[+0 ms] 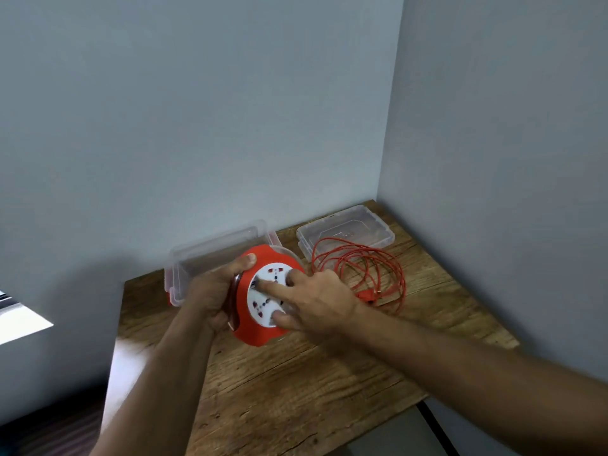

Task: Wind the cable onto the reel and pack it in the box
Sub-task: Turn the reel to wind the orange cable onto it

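The orange cable reel point(263, 294) is being held up off the wooden surface point(296, 390), tilted so that its round white socket face point(268, 296) is pointing toward the camera and slightly right; being a flat disc, its axis is running from near-right to far-left. The left hand point(210, 297) is gripping the reel's left rim, its thumb hooking over the top edge and the remaining fingers wrapping behind, where they are hidden. The right hand point(316, 301) is lying across the socket face with fingers spread: the index fingertip is pressing near the face's left side, the thumb is resting at the lower edge, and another fingertip is touching the upper right. The reel's far flange and any cable on it are hard to make out behind the hands.

Just behind the reel, the clear plastic box point(210, 255) with red latches is standing at the far left of the surface, partly covered by the reel and blurred. To the right, the orange cable point(365, 271) is lying in a loose coil on the surface, its plug end near the right wrist. Its far loops are overlapping the clear lid point(348, 228), which is lying flat in the far right corner.
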